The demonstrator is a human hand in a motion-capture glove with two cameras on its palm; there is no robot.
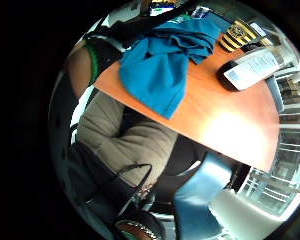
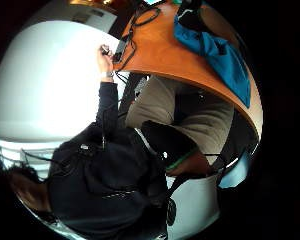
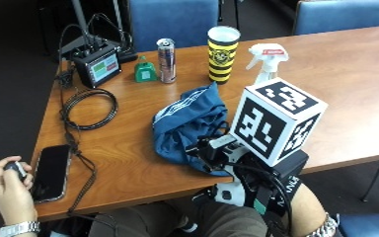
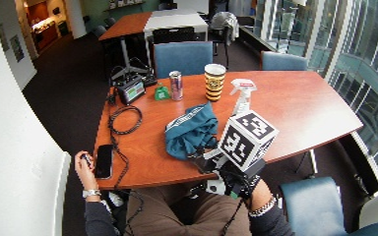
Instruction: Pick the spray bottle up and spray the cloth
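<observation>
A white spray bottle (image 3: 266, 59) with a red-marked trigger head stands upright on the wooden table (image 3: 347, 98), partly hidden behind my hand's gear. A crumpled blue cloth (image 3: 186, 123) lies near the table's front edge. My gloved right hand (image 3: 242, 173) hovers at that front edge, just right of the cloth's near end and well short of the bottle. It holds nothing. The little finger side palm view shows the cloth (image 1: 160, 70) and the bottle (image 1: 252, 67) at a distance on the tabletop. In the thumb side palm view the cloth (image 2: 220, 55) hangs slightly over the edge.
A yellow-and-black cup (image 3: 222, 47), a slim can (image 3: 168, 60) and a small green object (image 3: 145, 70) stand behind the cloth. A screened device (image 3: 97, 64) and coiled cable (image 3: 88, 106) sit left. A phone (image 3: 50, 173) lies by the bare left hand (image 3: 9, 185).
</observation>
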